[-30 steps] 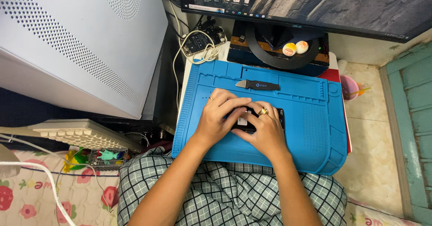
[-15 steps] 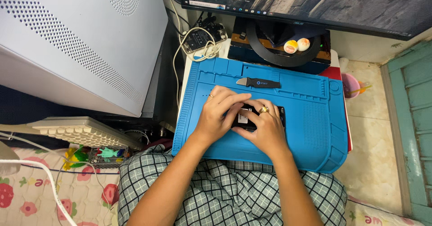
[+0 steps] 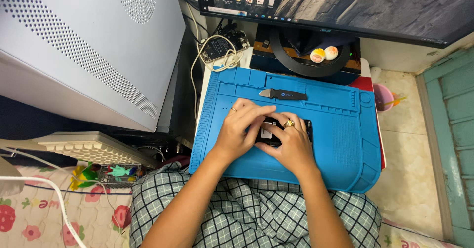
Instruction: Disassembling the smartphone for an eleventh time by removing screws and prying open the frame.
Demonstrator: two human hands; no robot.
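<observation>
Both hands on small black rectangular phone-like device (image 3: 274, 132), lying mid blue silicone repair mat (image 3: 345, 144), long axis left-right across the lap. Left hand (image 3: 242, 129) covering its left end, fingers curled down over top edge; right hand (image 3: 291, 144) pinching right half, thumb underneath side, ringed finger on top. Both closed onto device, neither clearly nearer. Black flat pry tool (image 3: 284, 94) just beyond device, parallel, untouched. Monitor stand (image 3: 306, 60) and cabled circuit board (image 3: 222, 44) farther back, well apart, nothing blocking
</observation>
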